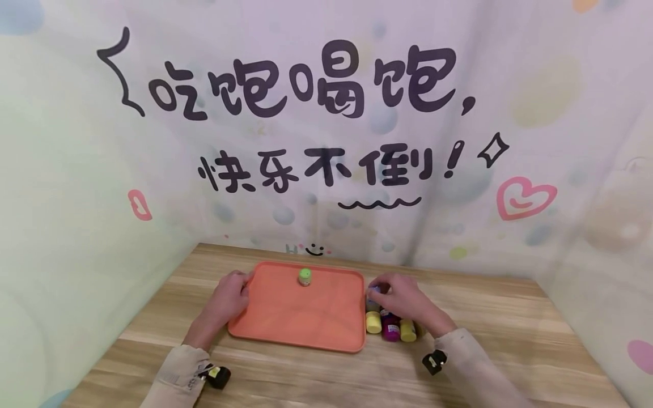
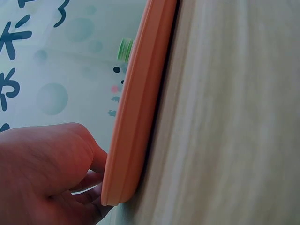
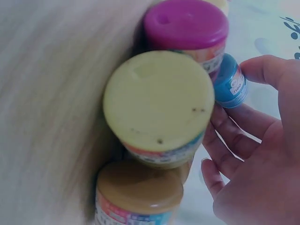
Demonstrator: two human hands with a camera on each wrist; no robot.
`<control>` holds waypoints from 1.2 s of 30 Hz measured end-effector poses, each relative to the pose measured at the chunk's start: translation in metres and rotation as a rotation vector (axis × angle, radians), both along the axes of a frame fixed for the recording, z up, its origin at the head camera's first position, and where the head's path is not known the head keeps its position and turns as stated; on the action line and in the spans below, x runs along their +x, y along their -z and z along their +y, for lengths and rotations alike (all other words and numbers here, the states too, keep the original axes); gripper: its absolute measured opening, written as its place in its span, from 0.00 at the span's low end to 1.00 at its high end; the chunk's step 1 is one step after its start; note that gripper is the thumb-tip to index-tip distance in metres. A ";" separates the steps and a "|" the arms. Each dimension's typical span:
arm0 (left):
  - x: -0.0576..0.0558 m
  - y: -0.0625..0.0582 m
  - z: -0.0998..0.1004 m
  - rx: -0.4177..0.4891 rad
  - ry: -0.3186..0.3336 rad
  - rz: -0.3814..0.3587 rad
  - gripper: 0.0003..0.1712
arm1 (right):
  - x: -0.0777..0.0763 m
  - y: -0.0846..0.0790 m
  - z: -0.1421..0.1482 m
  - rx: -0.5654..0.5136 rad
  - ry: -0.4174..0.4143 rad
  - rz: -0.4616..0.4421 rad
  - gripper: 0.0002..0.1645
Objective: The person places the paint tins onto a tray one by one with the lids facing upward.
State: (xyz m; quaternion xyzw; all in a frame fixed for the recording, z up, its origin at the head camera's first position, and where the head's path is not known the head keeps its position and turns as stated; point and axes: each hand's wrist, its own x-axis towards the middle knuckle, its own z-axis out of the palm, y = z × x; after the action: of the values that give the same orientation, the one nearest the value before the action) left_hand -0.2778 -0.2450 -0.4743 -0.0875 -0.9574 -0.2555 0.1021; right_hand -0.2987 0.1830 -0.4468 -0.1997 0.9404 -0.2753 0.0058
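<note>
An orange tray (image 1: 306,317) lies on the wooden table, and a small green-lidded jar (image 1: 304,276) stands near its far edge. My left hand (image 1: 229,296) grips the tray's left side, with fingers at the rim in the left wrist view. Just past the tray's right edge, my right hand (image 1: 403,296) pinches a small blue paint jar (image 3: 232,84) between thumb and fingers. Close by are a yellow-lidded jar (image 1: 373,322), a purple-lidded jar (image 1: 391,328) and another yellowish jar (image 1: 408,330). The right wrist view also shows a brown-lidded jar (image 3: 140,192).
A printed cloth backdrop (image 1: 326,226) rises behind the wooden table (image 1: 285,374) and along both sides. The grouped jars stand close against the tray's right edge, below my right hand.
</note>
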 end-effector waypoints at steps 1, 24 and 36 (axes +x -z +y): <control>0.000 0.000 0.000 -0.001 0.001 0.000 0.25 | 0.000 -0.001 0.000 -0.011 0.007 -0.011 0.11; 0.001 0.001 -0.001 -0.005 -0.014 -0.005 0.25 | -0.016 -0.014 -0.054 -0.099 -0.121 0.000 0.22; -0.001 0.002 -0.001 0.002 -0.009 0.002 0.25 | -0.034 0.003 -0.090 -0.101 -0.091 -0.006 0.23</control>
State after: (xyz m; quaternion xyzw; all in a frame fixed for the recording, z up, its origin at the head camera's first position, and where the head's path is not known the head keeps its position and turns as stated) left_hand -0.2786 -0.2459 -0.4763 -0.0836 -0.9575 -0.2557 0.1042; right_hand -0.3325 0.0932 -0.4497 -0.2418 0.9152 -0.3224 0.0109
